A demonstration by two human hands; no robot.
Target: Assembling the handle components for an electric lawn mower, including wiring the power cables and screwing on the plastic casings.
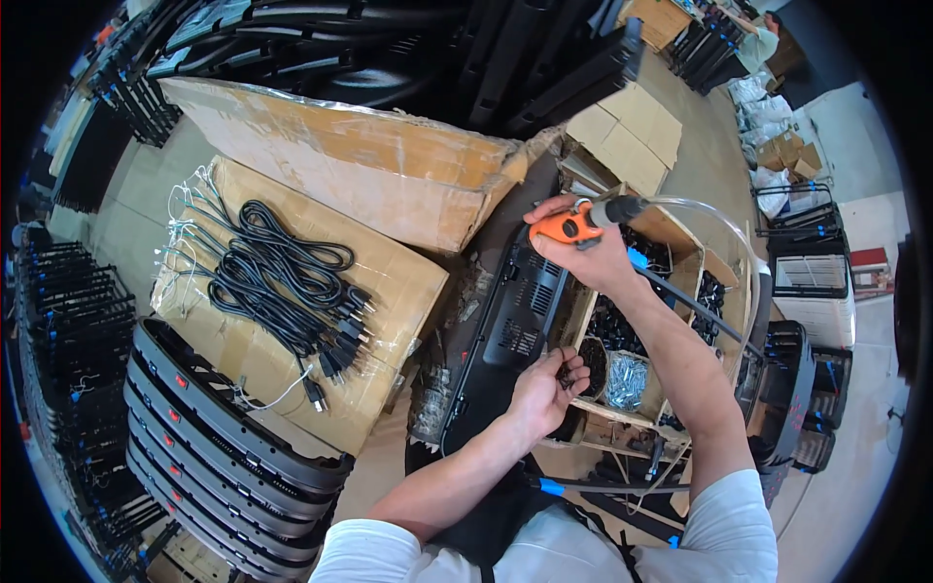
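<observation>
My right hand (593,248) is wrapped round an orange power screwdriver (567,229) with a clear hose at its rear end. The tool is over the far end of a black plastic housing (530,296) with vent slots, which lies in front of me. Beside the near end of the housing, my left hand (547,394) is turned partly palm up with its fingers curled in. Something small and dark shows between those fingers, too small to name. A wooden compartment box (688,277) stands to the right, under my right forearm, with silver screws (625,379) in one section.
Bundled black power cords (282,262) lie on a cardboard box (408,282) at left. Stacked black curved panels (233,437) with red switches stand nearer. A large carton (340,160) of black parts rises at the far side. The clear hose (714,206) arcs to the right.
</observation>
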